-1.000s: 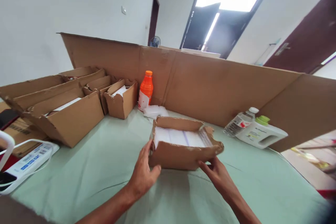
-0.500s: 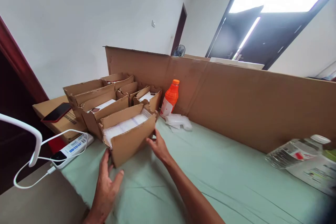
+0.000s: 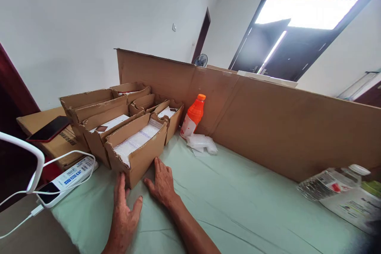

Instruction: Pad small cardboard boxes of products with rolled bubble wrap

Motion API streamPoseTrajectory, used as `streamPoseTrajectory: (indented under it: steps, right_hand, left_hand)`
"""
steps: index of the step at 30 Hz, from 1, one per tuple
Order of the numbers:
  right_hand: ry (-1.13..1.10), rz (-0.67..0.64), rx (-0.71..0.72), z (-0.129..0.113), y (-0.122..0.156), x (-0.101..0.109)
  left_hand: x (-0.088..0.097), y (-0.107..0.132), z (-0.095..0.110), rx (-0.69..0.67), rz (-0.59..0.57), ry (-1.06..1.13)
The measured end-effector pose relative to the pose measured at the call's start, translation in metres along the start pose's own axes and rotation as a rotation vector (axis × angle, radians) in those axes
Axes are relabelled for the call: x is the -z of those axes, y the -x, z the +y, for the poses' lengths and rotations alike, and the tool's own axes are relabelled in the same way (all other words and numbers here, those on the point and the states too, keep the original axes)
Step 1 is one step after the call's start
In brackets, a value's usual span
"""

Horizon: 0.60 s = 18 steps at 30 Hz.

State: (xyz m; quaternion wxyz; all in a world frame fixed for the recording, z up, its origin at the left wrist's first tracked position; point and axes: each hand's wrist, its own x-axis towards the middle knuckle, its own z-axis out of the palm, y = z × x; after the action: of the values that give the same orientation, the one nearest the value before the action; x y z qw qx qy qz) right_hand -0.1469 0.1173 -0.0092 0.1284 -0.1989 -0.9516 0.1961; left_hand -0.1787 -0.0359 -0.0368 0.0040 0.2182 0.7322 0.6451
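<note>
The nearest cardboard box point(image 3: 145, 156), open at the top, holds a stack of clear bubble-wrap bags point(image 3: 139, 139). My left hand point(image 3: 123, 210) is at its near left corner, thumb and fingers apart, fingertips at the cardboard. Beside the box's front side, my right hand point(image 3: 162, 180) rests low near the cloth with its fingers stretched forward; whether they touch the box I cannot tell. Behind it stand more open boxes, one with white cards point(image 3: 111, 123) and a smaller one point(image 3: 175, 121) with white pieces.
An orange bottle point(image 3: 194, 115) stands by a tall cardboard panel point(image 3: 282, 123), with crumpled bubble wrap point(image 3: 202, 143) before it. A clear bottle point(image 3: 331, 182) lies at the right. At the left are a white power strip point(image 3: 68, 178), a cable and a phone point(image 3: 50, 129) on a carton.
The near box has shifted left and back, now lined up against the other boxes. My right hand has moved left and down from the box's right end to its front side.
</note>
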Motion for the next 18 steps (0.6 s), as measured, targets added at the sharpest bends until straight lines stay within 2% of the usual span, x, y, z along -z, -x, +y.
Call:
streamPoseTrajectory:
  steps: [6,11,15,18]
  right_hand:
    - [0.052,0.03,0.022,-0.002,-0.003,-0.002]
    - [0.044,0.01,0.052,0.004,0.0,-0.002]
    - [0.033,0.009,0.026,0.006,0.001,-0.003]
    - [0.014,-0.006,0.011,0.007,-0.001,-0.004]
  left_hand:
    - [0.0,-0.006,-0.014,0.051,-0.021,0.076]
    - [0.002,-0.004,-0.023,0.173,-0.06,0.121]
    - [-0.003,0.001,-0.027,0.177,-0.007,0.117]
    - [-0.007,0.006,-0.043,0.204,0.034,0.114]
